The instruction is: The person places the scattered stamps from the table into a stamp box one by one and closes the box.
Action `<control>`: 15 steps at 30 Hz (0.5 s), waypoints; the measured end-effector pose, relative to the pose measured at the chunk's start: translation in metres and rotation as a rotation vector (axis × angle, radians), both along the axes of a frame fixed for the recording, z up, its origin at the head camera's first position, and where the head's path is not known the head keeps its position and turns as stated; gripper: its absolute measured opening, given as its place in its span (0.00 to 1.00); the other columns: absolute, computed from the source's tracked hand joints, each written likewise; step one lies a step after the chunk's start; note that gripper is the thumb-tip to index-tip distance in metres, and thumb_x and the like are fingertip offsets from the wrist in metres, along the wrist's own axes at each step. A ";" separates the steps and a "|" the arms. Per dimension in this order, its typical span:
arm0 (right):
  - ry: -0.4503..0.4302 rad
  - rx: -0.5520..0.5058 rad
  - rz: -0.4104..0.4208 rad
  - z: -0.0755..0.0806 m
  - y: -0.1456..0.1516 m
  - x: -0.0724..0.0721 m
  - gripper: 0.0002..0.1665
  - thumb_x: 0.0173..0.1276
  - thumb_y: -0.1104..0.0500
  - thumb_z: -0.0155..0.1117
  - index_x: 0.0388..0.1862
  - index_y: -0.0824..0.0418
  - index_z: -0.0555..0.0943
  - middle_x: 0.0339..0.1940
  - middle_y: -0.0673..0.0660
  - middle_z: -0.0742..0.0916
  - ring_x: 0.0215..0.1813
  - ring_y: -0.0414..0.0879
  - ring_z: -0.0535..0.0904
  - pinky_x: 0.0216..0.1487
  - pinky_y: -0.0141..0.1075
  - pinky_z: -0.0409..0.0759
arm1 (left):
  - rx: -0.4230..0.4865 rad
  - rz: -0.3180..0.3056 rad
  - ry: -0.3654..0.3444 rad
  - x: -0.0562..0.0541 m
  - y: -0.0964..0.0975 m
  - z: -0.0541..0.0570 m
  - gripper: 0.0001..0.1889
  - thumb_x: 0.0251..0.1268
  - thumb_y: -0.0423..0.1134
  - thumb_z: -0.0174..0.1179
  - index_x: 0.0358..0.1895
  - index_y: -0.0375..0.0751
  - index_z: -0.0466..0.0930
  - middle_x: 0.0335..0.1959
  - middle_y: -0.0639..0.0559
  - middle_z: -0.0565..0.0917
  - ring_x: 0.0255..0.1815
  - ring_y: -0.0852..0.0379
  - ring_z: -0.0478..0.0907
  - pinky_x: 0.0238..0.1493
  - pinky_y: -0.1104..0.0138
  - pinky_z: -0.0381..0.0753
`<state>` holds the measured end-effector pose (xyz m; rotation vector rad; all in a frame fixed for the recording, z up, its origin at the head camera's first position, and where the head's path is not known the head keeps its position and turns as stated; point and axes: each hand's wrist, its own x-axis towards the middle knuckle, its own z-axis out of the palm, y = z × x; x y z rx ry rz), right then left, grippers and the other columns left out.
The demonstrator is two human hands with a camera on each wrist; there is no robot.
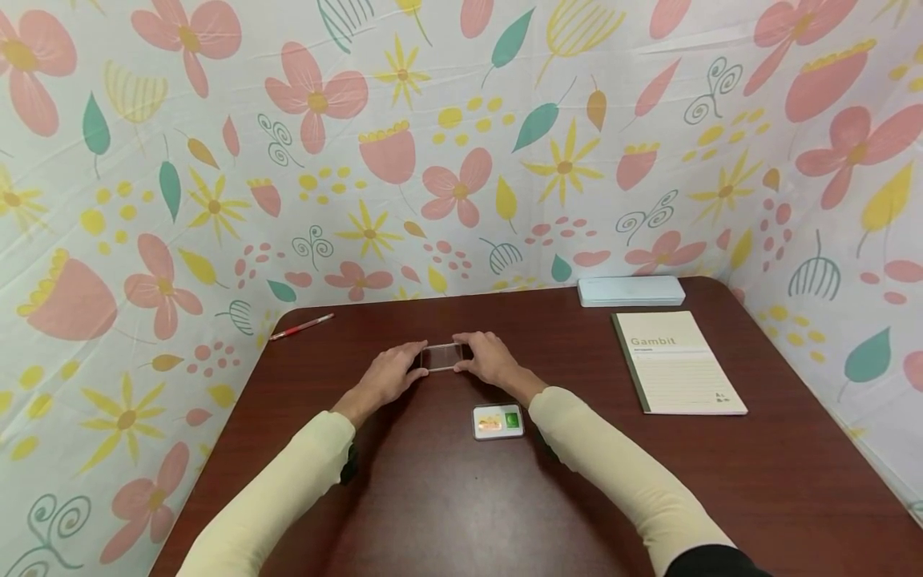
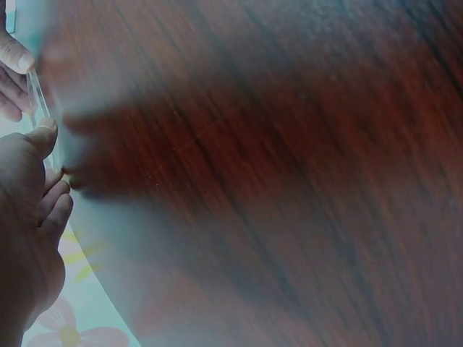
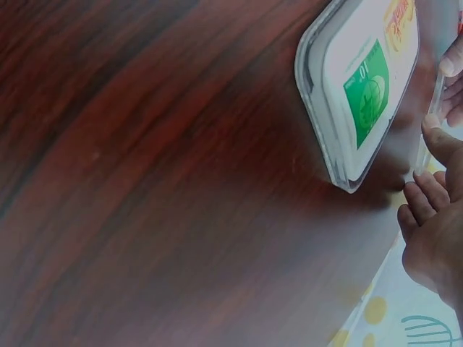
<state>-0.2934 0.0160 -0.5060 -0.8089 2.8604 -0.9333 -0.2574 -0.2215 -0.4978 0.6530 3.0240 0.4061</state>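
Observation:
Both hands hold a clear, flat rectangular plastic lid or case [image 1: 441, 357] by its two short ends, over the far middle of the table. My left hand [image 1: 389, 373] pinches its left end between thumb and fingers. At the opposite end, my right hand [image 1: 492, 358] does the same. In the left wrist view the clear piece [image 2: 40, 97] appears edge-on between the two thumbs. Nearer to me, below the right hand, lies a small clear-sided box [image 1: 497, 422] with a white face. The right wrist view shows a green label [image 3: 367, 92] and an orange-yellow print on it.
A red pen [image 1: 301, 327] lies at the table's far left edge. At the back right sits a pale blue case [image 1: 630, 291], with a cream "Gambit" notepad [image 1: 678, 365] in front of it. A flower-patterned cloth [image 1: 461, 160] hangs behind the dark wooden table [image 1: 461, 513].

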 end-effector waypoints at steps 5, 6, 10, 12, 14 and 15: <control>-0.019 0.012 0.033 0.004 0.004 0.001 0.38 0.67 0.54 0.80 0.73 0.64 0.79 0.67 0.61 0.85 0.69 0.56 0.81 0.67 0.49 0.80 | -0.024 -0.041 0.004 0.002 -0.001 0.004 0.32 0.81 0.46 0.62 0.80 0.37 0.67 0.76 0.39 0.74 0.75 0.40 0.72 0.71 0.45 0.73; -0.019 0.014 0.038 0.005 0.005 0.001 0.37 0.67 0.54 0.80 0.73 0.64 0.80 0.67 0.61 0.85 0.69 0.56 0.81 0.67 0.49 0.80 | -0.027 -0.049 0.007 0.003 -0.001 0.005 0.32 0.81 0.46 0.62 0.80 0.37 0.67 0.76 0.39 0.73 0.75 0.40 0.72 0.71 0.45 0.73; -0.017 0.024 0.055 0.009 0.009 0.001 0.36 0.68 0.54 0.80 0.71 0.65 0.81 0.68 0.62 0.85 0.70 0.56 0.80 0.68 0.49 0.79 | -0.038 -0.077 0.033 0.003 0.000 0.006 0.32 0.80 0.46 0.63 0.80 0.37 0.68 0.75 0.40 0.74 0.74 0.41 0.73 0.70 0.46 0.74; -0.012 0.028 0.065 0.011 0.011 0.002 0.35 0.68 0.54 0.80 0.70 0.65 0.81 0.68 0.62 0.84 0.70 0.57 0.79 0.69 0.49 0.78 | -0.048 -0.086 0.042 0.003 0.001 0.006 0.32 0.80 0.46 0.62 0.80 0.37 0.68 0.75 0.41 0.73 0.74 0.42 0.73 0.70 0.47 0.75; -0.014 0.031 0.076 0.014 0.014 0.003 0.35 0.68 0.55 0.79 0.71 0.66 0.81 0.68 0.62 0.84 0.70 0.57 0.79 0.69 0.50 0.78 | -0.054 -0.095 0.048 0.003 0.002 0.006 0.32 0.81 0.47 0.62 0.80 0.37 0.67 0.75 0.41 0.73 0.73 0.42 0.73 0.70 0.47 0.75; -0.015 0.035 0.080 0.014 0.015 0.003 0.35 0.69 0.55 0.79 0.71 0.66 0.80 0.68 0.62 0.84 0.70 0.57 0.79 0.69 0.50 0.78 | -0.056 -0.100 0.050 0.003 0.003 0.006 0.32 0.81 0.47 0.61 0.80 0.37 0.67 0.75 0.41 0.73 0.73 0.42 0.73 0.70 0.47 0.75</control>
